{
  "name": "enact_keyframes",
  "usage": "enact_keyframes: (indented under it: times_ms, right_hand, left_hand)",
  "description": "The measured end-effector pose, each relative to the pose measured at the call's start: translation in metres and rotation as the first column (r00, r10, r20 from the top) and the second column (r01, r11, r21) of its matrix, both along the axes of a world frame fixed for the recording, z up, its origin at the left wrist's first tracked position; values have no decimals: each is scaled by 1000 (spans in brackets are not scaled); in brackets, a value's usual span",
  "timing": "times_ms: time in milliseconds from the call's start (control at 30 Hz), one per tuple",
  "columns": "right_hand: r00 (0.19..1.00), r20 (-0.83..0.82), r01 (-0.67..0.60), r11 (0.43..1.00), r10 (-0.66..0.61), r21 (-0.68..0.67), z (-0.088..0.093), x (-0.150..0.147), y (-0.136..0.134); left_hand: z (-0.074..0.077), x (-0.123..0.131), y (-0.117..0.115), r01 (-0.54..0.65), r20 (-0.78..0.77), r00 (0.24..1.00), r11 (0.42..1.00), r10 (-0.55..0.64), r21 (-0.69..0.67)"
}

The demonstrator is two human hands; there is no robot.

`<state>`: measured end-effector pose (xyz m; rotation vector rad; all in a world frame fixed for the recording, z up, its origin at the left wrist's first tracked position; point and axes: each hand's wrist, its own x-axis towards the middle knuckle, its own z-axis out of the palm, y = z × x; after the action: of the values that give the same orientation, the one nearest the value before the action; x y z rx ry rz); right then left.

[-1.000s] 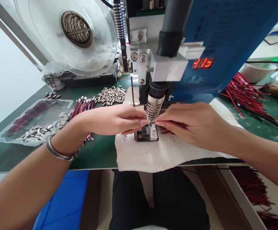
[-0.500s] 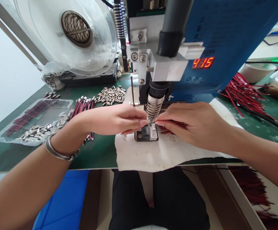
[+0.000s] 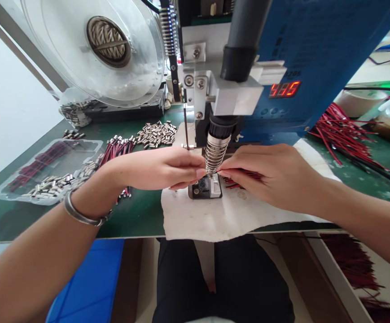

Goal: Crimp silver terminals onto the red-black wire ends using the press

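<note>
Pinching a thin red wire (image 3: pixel 238 176), the left hand (image 3: pixel 157 168) and right hand (image 3: pixel 275 175) sit under the hot metal tip (image 3: pixel 215 154) mid-frame; a slip could burn fingers.

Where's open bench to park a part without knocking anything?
Bare green mat between the clear plastic tray of metal sleeves and the white cloth; also the cloth's near edge. Crowded: under the ribbed metal nozzle, where left hand and right hand pinch red-black wires, and the red wire pile far right.
</note>
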<state>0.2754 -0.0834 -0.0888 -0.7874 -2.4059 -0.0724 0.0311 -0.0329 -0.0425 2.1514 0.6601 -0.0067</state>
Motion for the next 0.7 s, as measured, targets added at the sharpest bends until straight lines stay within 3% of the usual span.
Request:
enact_keyframes:
  times_ms: [700]
  right_hand:
    - [1000,9,29,997,-28,-68,3,1,0]
  left_hand:
    - [-9,-7,3,-98,33,995,994,97,38]
